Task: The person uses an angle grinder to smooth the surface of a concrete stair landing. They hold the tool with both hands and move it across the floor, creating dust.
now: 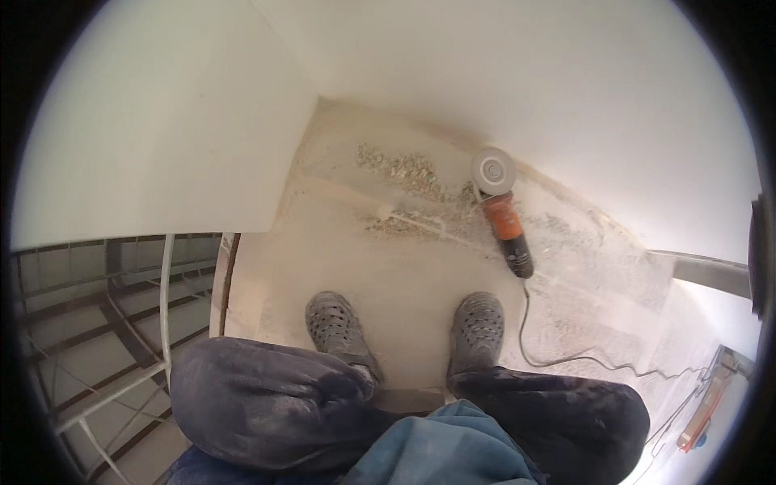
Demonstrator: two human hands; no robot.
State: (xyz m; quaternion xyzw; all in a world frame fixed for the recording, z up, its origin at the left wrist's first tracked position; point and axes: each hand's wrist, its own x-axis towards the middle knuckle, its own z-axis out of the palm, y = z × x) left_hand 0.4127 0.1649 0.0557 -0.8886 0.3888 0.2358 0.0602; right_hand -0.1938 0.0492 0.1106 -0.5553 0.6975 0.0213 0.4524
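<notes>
An orange and black angle grinder with a pale round disc lies on the dusty beige floor, right of centre. Its dark cord snakes off to the right. Grit and chippings are scattered left of the grinder. My feet, in grey clogs, rest on the floor below it, and my dusty dark trouser legs cross the lower frame. Neither my left hand nor my right hand shows in the picture.
White walls meet in a corner behind the debris. At left is a metal railing beside a drop with dark framing below. A long orange-and-grey tool or object, too unclear to name, sits at lower right with cables.
</notes>
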